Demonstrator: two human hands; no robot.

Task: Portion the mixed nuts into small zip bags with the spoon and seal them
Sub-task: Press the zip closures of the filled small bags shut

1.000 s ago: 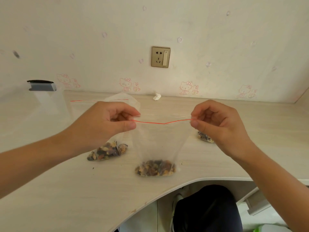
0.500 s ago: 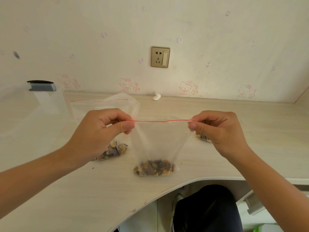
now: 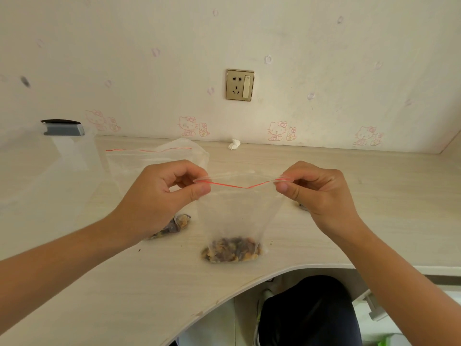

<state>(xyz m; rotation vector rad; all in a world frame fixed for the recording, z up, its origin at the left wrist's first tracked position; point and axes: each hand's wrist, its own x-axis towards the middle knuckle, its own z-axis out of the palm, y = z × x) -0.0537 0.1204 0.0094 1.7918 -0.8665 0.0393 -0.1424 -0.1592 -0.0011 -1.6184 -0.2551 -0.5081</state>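
In the centre of the frame, the small zip bag (image 3: 239, 216) stood on the desk (image 3: 374, 186), its bottom resting on the surface with a modest heap of mixed nuts (image 3: 230, 248) pooled there. I had the left hand (image 3: 159, 196) pinched shut on the bag's left top corner and the right hand (image 3: 321, 193) pinched shut on the right corner, thumb against forefinger. Between them the red zip line (image 3: 239, 185) sagged in a shallow V and the mouth looked unsealed. I judged the film thin, limp and slippery, with all the weight low, so the corners at the zip strip were the place to hold. At centre left, partly behind my left hand, lay a second filled bag (image 3: 174, 224). I could not see the spoon.
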